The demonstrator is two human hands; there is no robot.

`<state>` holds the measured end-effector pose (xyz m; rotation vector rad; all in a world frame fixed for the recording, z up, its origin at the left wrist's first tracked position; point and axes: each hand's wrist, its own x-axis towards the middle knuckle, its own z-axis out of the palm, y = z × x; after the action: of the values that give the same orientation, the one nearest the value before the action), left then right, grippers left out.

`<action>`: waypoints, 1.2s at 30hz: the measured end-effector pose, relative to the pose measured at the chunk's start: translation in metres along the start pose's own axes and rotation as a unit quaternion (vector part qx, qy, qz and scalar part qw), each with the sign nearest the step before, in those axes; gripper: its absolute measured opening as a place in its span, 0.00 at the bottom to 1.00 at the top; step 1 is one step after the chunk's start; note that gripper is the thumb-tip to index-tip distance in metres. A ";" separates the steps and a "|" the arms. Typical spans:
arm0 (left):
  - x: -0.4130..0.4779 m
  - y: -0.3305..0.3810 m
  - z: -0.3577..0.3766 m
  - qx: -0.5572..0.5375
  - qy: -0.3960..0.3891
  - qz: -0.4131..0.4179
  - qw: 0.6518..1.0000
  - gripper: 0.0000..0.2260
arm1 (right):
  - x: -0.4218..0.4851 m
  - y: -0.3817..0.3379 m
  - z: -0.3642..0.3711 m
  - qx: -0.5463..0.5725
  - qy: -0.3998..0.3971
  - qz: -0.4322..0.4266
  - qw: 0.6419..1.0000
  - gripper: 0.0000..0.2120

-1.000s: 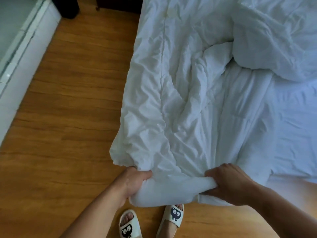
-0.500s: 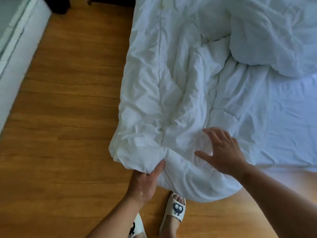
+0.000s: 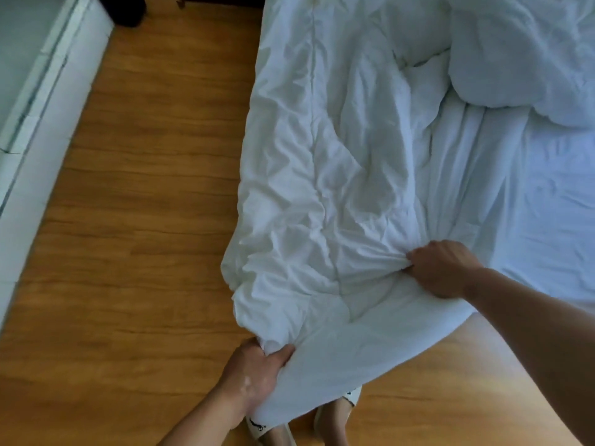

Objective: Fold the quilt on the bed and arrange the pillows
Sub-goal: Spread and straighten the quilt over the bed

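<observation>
While the left hand (image 3: pixel 254 375) grips the quilt (image 3: pixel 322 194) corner at the floor side, the right hand (image 3: pixel 441 268) pinches its edge farther onto the bed; quilt runs lengthwise away from both

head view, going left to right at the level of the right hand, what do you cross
white ledge → wooden floor → quilt → right hand, gripping the quilt → bed sheet

Soft daylight, slight blur, wide-angle distortion
</observation>
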<state>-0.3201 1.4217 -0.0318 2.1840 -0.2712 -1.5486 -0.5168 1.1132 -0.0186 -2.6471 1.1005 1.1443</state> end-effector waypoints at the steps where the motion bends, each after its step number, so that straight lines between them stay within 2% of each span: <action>1: 0.000 -0.003 -0.003 0.031 -0.001 -0.003 1.000 0.10 | -0.016 0.007 0.010 0.018 -0.006 0.022 1.000 0.20; 4: 0.004 -0.017 -0.019 0.105 0.028 -0.029 0.994 0.08 | -0.072 -0.002 0.058 0.102 0.009 0.072 0.992 0.19; 6: 0.007 -0.026 -0.030 0.135 0.047 -0.050 0.988 0.13 | -0.097 -0.035 0.082 0.170 -0.014 0.073 0.983 0.16; 8: 0.011 -0.031 -0.036 0.143 0.064 -0.068 0.985 0.19 | -0.097 -0.064 0.093 0.246 0.012 0.064 0.967 0.15; 11: 0.015 -0.012 -0.040 0.172 0.099 -0.083 0.977 0.21 | -0.077 -0.071 0.077 0.324 0.042 0.062 0.943 0.12; 13: 0.021 0.012 -0.040 0.162 0.138 -0.095 0.972 0.29 | -0.068 -0.056 0.057 0.349 0.045 0.034 0.935 0.14; 15: 0.021 0.042 -0.036 0.123 0.206 -0.078 0.968 0.36 | -0.066 -0.029 0.038 0.370 0.100 0.020 0.923 0.14; 18: 0.019 0.100 -0.016 0.122 0.270 0.006 0.955 0.34 | -0.064 0.040 0.020 0.382 0.176 0.065 0.905 0.21; 20: 0.019 0.144 0.008 0.145 0.249 0.071 0.955 0.32 | -0.063 0.096 0.007 0.359 0.193 0.106 0.907 0.27; 23: 0.019 0.213 0.057 0.177 0.169 0.134 0.960 0.26 | -0.056 0.185 -0.021 0.342 0.212 0.168 0.900 0.35; 26: 0.023 0.279 0.120 0.191 0.123 0.185 0.956 0.21 | -0.032 0.267 -0.045 0.325 0.265 0.187 0.888 0.47; 28: 0.031 0.322 0.168 0.192 0.086 0.212 0.954 0.22 | -0.004 0.314 -0.060 0.295 0.294 0.181 0.891 0.55; 30: 0.043 0.363 0.220 0.197 0.053 0.226 0.953 0.29 | 0.027 0.350 -0.070 0.268 0.281 0.155 0.908 0.59; 31: 0.049 0.381 0.246 0.202 0.048 0.228 0.951 0.34 | 0.043 0.362 -0.072 0.248 0.259 0.131 0.924 0.58; 33: 0.065 0.413 0.292 0.223 0.066 0.222 0.947 0.44 | 0.072 0.374 -0.065 0.182 0.215 0.068 0.957 0.48; 35: 0.084 0.433 0.329 0.272 0.100 0.193 0.938 0.48 | 0.095 0.379 -0.049 0.145 0.216 0.018 0.965 0.33; 36: 0.093 0.437 0.342 0.312 0.121 0.174 0.926 0.47 | 0.101 0.381 -0.042 0.167 0.217 0.004 0.962 0.28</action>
<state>-0.5640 0.9155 -0.0003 2.5686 -1.1319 -1.0655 -0.6844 0.7572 0.0283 -2.6721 1.2309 0.3306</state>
